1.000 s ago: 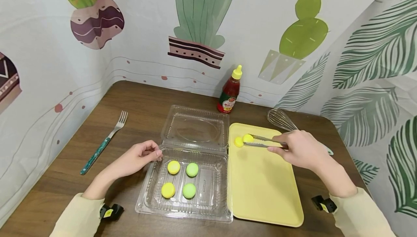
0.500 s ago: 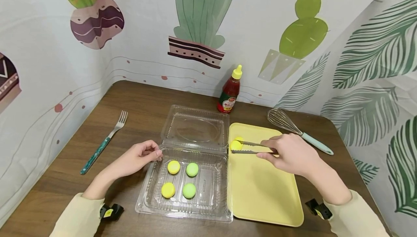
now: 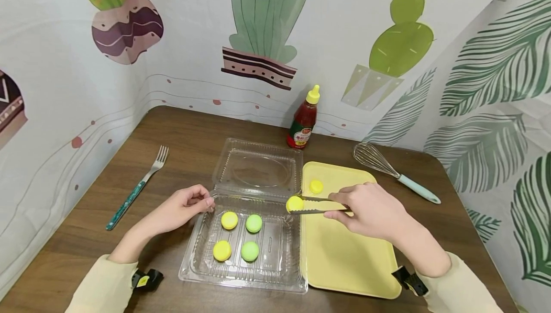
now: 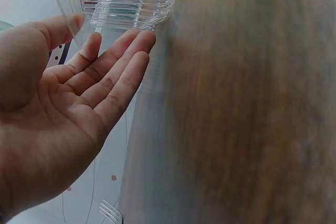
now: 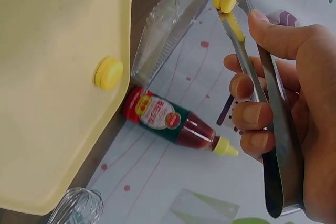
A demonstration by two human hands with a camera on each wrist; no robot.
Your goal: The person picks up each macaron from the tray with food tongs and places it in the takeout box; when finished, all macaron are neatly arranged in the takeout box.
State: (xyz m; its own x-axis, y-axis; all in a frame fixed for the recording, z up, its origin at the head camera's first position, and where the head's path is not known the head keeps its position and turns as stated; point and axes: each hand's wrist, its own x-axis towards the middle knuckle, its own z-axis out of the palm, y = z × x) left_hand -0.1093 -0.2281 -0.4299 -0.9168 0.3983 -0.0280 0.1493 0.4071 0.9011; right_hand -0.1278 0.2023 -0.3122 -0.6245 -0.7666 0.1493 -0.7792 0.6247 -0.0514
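My right hand (image 3: 370, 210) holds metal tongs (image 5: 278, 129), fingers and thumb curled round their arms. Between the tong tips is a yellow macaron (image 3: 294, 204), raised over the right rim of a clear plastic clamshell container (image 3: 281, 282). Inside that container sit two yellow macarons on the left and two green macarons (image 3: 254, 223) on the right. Another yellow macaron (image 3: 316, 187) lies at the upper left of a yellow tray (image 3: 348, 260). At the container's left rim, my left hand (image 3: 182, 210) pinches the edge with thumb and forefinger, its other fingers loosely extended in the left wrist view.
The container's lid (image 3: 258, 167) lies folded back behind it. A ketchup bottle (image 3: 303, 126) stands behind the lid and tray. To the tray's right is a whisk (image 3: 398, 174). A fork (image 3: 137, 191) with a green handle lies at the left of the wooden table (image 3: 189, 124).
The right hand has carried the gripped yellow macaron left, from the tray beside the other one to the container's right edge. My left hand stays where it was.
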